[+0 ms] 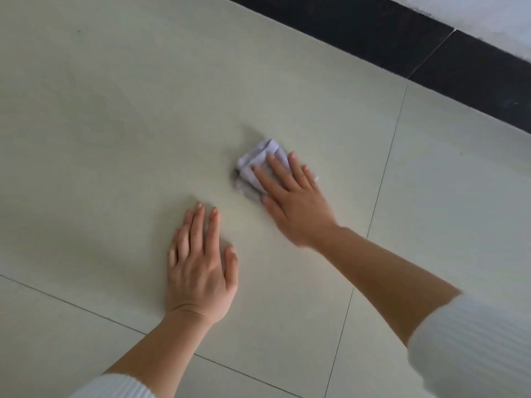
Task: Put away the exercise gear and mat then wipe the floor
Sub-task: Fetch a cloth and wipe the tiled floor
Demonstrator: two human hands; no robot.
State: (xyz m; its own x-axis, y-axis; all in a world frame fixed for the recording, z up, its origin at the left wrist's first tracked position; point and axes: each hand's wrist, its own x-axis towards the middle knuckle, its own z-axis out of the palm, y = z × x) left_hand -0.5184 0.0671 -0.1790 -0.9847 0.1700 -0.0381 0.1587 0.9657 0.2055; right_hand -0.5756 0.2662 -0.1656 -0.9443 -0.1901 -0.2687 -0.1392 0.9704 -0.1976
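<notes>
The floor [115,124] is pale cream tile crossed by thin grey grout lines. The folded cloth [260,159] is light lavender (greyer at its lower edge), the baseboard [431,53] black, both ribbed sleeves [471,349] white.

floor [143,110]: large pale grey-green tiles, matte, thin dark grout lines [385,168] crossing at lower right | skirting [431,53]: wide black band running diagonally across the upper right, split by a pale joint | wall [488,18]: white, above the band | light: soft, even, faint sheen on tiles
</notes>
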